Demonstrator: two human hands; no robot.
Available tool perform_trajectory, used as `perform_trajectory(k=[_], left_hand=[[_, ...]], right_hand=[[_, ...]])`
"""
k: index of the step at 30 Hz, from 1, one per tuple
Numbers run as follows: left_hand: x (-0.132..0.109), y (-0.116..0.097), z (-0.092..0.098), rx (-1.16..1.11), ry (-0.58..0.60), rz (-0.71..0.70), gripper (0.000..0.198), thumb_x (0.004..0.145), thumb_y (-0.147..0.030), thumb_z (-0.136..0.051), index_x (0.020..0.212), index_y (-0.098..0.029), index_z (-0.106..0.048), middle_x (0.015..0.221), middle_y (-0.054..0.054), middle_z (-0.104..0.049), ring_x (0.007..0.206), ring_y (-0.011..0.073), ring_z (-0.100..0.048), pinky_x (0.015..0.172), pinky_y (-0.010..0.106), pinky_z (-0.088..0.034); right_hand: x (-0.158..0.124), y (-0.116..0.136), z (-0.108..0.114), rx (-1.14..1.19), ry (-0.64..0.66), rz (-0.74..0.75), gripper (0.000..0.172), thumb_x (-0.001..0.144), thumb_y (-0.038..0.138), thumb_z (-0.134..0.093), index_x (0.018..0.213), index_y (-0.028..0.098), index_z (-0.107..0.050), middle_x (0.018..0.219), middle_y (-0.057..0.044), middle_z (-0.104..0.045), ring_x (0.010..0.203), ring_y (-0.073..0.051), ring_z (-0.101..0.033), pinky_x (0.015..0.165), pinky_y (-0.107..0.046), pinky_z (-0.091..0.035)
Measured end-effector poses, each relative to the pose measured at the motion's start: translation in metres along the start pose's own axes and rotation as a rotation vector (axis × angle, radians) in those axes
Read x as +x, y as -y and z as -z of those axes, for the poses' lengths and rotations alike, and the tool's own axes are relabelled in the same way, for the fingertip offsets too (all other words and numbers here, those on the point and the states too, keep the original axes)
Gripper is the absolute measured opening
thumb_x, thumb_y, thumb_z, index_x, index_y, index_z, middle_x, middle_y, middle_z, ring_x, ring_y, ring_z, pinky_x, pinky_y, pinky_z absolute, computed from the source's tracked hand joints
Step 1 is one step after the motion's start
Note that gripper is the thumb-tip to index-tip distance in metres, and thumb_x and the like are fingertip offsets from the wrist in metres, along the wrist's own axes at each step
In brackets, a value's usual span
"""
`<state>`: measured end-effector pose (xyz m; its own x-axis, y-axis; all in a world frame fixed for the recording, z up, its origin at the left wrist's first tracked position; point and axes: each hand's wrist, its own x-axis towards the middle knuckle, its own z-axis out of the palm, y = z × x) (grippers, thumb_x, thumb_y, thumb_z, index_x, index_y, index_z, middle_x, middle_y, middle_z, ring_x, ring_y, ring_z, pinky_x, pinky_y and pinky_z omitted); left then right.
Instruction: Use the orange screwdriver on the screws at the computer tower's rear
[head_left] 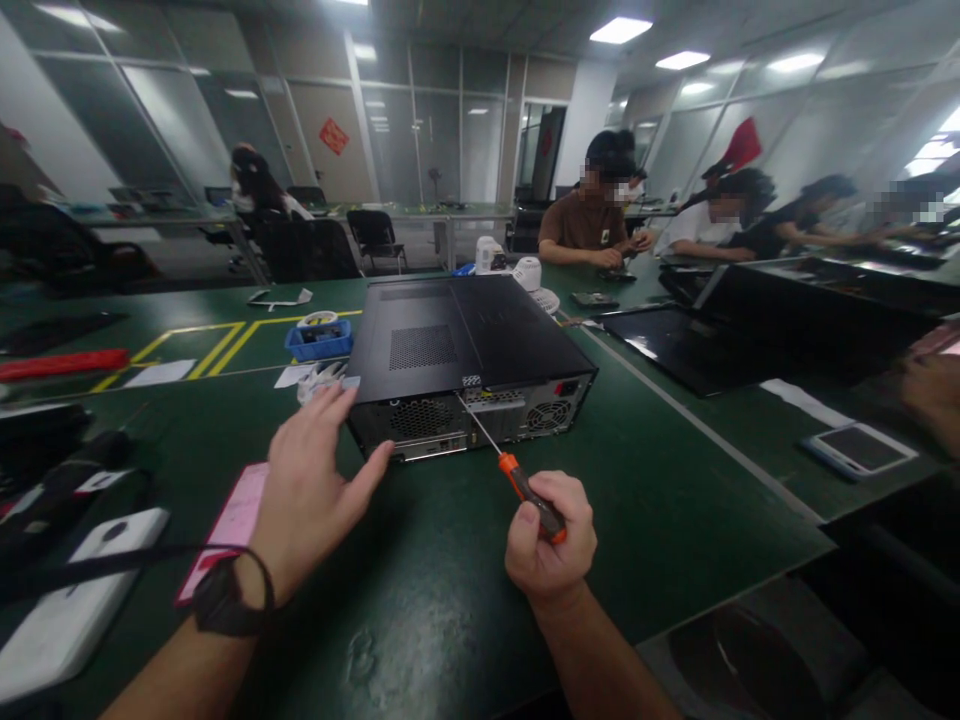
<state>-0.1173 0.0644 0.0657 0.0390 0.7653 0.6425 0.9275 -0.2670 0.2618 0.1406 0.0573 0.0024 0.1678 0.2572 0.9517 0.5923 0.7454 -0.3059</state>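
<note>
A black desktop computer case [480,330] lies flat on the green table, its back panel with vents, ports and a fan grille facing me. My right hand [551,530] is closed around the orange and dark handle of a screwdriver [513,470]. The long shaft slants up to the left, and its tip meets the upper edge of the back panel near the middle. My left hand [315,480] is open, thumb and fingers spread, by the case's near left corner. Whether those fingertips touch the case I cannot tell.
A blue bin [319,342] with small parts stands left of the case, white gloves [321,380] before it. A pink sheet [232,520] and a white device [82,600] lie at left. At right are a phone-like device [859,448] and black panels [667,345]. Several people work beyond.
</note>
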Motion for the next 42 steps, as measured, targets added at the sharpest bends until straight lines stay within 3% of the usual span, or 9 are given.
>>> perform_trajectory(k=[2,5,12,17,21,26,30,35,42], left_hand=[[0.013,-0.018,-0.015,-0.064,-0.045,-0.074,0.063,0.099,-0.046,-0.059,0.152,-0.012,-0.051,0.160,0.022,-0.057,0.152,0.0363,-0.051,0.127,0.056,-0.039],[0.030,-0.035,-0.039,-0.117,-0.019,-0.151,0.062,0.099,-0.040,-0.062,0.154,-0.015,-0.051,0.163,0.020,-0.055,0.155,0.0340,-0.048,0.126,0.055,-0.040],[0.048,-0.043,-0.068,-0.122,-0.036,-0.169,0.039,0.100,-0.037,-0.062,0.133,-0.017,-0.070,0.144,0.015,-0.073,0.140,0.0326,-0.063,0.121,0.054,-0.039],[0.046,-0.043,-0.076,-0.119,-0.156,-0.196,0.029,0.100,-0.035,-0.066,0.124,-0.020,-0.074,0.134,0.012,-0.079,0.130,0.0316,-0.071,0.112,0.052,-0.044],[0.045,-0.041,-0.081,-0.103,-0.199,-0.235,0.027,0.101,-0.033,-0.067,0.125,-0.021,-0.073,0.133,0.010,-0.079,0.127,0.0311,-0.073,0.110,0.052,-0.046],[0.044,-0.038,-0.082,-0.092,-0.205,-0.257,0.027,0.101,-0.030,-0.066,0.126,-0.021,-0.073,0.134,0.009,-0.079,0.127,0.0308,-0.073,0.109,0.052,-0.046],[0.045,-0.039,-0.081,-0.099,-0.216,-0.267,0.027,0.102,-0.030,-0.066,0.126,-0.020,-0.074,0.133,0.010,-0.079,0.126,0.0312,-0.074,0.108,0.052,-0.047],[0.046,-0.040,-0.080,-0.092,-0.225,-0.271,0.026,0.102,-0.030,-0.066,0.125,-0.021,-0.074,0.133,0.011,-0.079,0.126,0.0317,-0.074,0.107,0.053,-0.048],[0.046,-0.038,-0.081,-0.083,-0.239,-0.282,0.026,0.101,-0.029,-0.067,0.125,-0.021,-0.073,0.131,0.009,-0.080,0.124,0.0308,-0.075,0.106,0.053,-0.050]], right_hand=[[0.002,0.001,0.001,-0.026,0.006,0.031,0.028,0.090,0.014,-0.059,0.118,0.019,-0.062,0.091,-0.005,-0.066,0.077,-0.018,-0.067,0.066,-0.034,-0.061],[0.005,0.005,0.002,-0.060,0.023,0.081,0.029,0.090,0.013,-0.060,0.118,0.016,-0.062,0.090,-0.006,-0.067,0.076,-0.018,-0.068,0.064,-0.034,-0.062],[0.018,0.008,0.004,-0.145,0.033,0.208,0.025,0.094,0.013,-0.063,0.118,0.018,-0.061,0.080,-0.002,-0.069,0.064,-0.015,-0.067,0.057,-0.028,-0.059],[0.034,0.012,0.006,-0.227,0.038,0.154,0.020,0.095,0.012,-0.062,0.113,0.019,-0.063,0.080,-0.001,-0.071,0.062,-0.013,-0.066,0.058,-0.025,-0.056],[0.041,0.015,-0.003,-0.133,0.003,0.125,0.025,0.089,0.013,-0.061,0.113,0.017,-0.063,0.085,-0.003,-0.067,0.070,-0.016,-0.067,0.061,-0.031,-0.059],[0.019,0.016,-0.011,-0.080,-0.083,0.160,0.031,0.087,0.005,-0.060,0.117,0.015,-0.062,0.088,-0.004,-0.066,0.070,-0.017,-0.066,0.058,-0.033,-0.059],[0.004,0.014,-0.007,-0.092,-0.013,0.128,0.028,0.090,0.004,-0.060,0.115,0.015,-0.064,0.085,-0.003,-0.068,0.068,-0.015,-0.066,0.057,-0.031,-0.059],[0.009,0.014,-0.003,-0.013,-0.016,0.101,0.024,0.092,0.011,-0.055,0.115,0.011,-0.064,0.091,-0.006,-0.065,0.074,-0.017,-0.066,0.060,-0.034,-0.059],[0.003,0.008,-0.002,-0.040,-0.040,0.118,0.031,0.090,0.000,-0.058,0.119,0.010,-0.064,0.093,-0.006,-0.069,0.077,-0.016,-0.069,0.063,-0.032,-0.060]])
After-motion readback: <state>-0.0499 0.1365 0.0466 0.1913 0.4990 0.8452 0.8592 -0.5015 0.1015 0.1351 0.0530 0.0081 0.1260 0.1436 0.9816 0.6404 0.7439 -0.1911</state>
